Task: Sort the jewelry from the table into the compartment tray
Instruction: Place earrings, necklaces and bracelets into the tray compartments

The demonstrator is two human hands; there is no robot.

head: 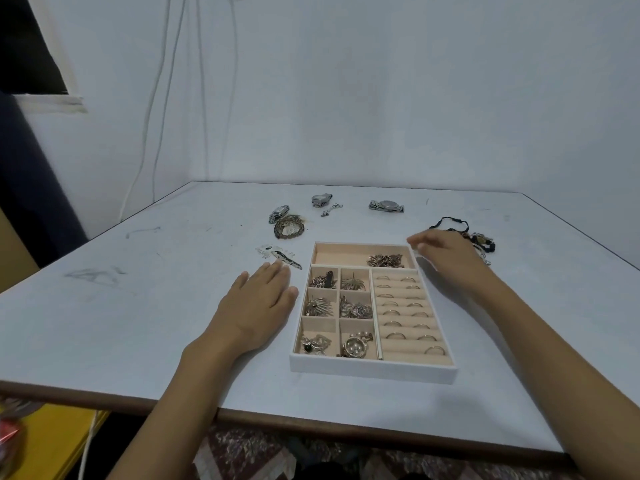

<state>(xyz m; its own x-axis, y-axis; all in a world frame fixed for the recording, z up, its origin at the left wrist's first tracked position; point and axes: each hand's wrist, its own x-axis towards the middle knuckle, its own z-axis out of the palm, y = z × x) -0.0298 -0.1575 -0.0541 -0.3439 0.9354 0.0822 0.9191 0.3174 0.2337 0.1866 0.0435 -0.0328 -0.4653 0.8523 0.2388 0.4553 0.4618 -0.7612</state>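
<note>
A: Where is the tray (372,371)?

B: On the table (138,323), near the front edge, between the two arms. Its six small square compartments on the left each hold a brooch or a similar piece. The long compartment across the far end has a heap of small metal pieces (385,260) at its right. The ridged section on the right holds rings (408,313) in two columns.

A: And the left hand (258,303)?

B: Palm down on the table just beside the tray's left wall, fingers straight and close together, holding nothing. Its fingertips are near a speckled clip (287,259) lying on a small clear card.

A: The right hand (446,254)?

B: At the tray's far right corner, fingers pointing left. It is blurred, so I cannot tell whether it pinches anything.

A: What is outside the tray?

B: Three watches: one (278,213) touching a beaded bracelet (289,229) beyond the far left corner, one (321,199) further back with a small chain piece (330,209) beside it, and one (386,205) to the right. A tangle of black cord jewelry (481,239) lies just behind the right hand.
</note>
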